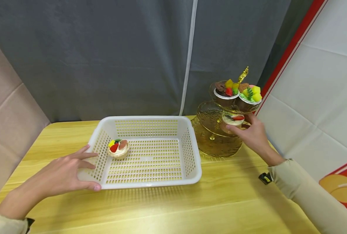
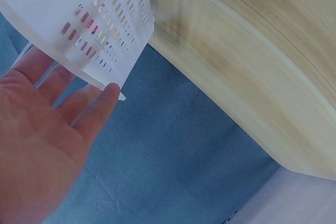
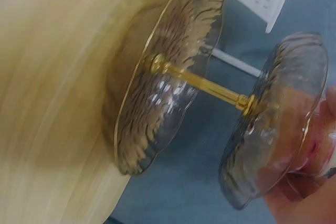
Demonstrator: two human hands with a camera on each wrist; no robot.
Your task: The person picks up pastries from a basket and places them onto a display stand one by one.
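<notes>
My left hand [image 1: 63, 170] rests at the left end of a white perforated plastic basket [image 1: 145, 185], its fingers spread loosely over the rim. From the left wrist view, those fingers look nearly straight along the basket's edge. Inside the basket, near that hand, sits a fruit-topped cream cupcake [image 1: 119, 151]. On the right, my right hand [image 1: 254, 133] pinches another cream cupcake [image 1: 232, 123] with a red fruit slice, between thumb and fingers. That cupcake is at the middle level of a three-tier glass stand [image 1: 210, 113], partly under the top plate.
Two dark-cupped cupcakes, one chocolate [image 1: 226, 97] and one green-creamed [image 1: 250, 97], stand on the top plate beside a gold handle [image 1: 243, 74]. A wooden table [image 1: 167, 211] carries everything. Grey curtain [image 1: 103, 58] hangs behind, and a white panel [image 1: 322, 91] stands close on the right.
</notes>
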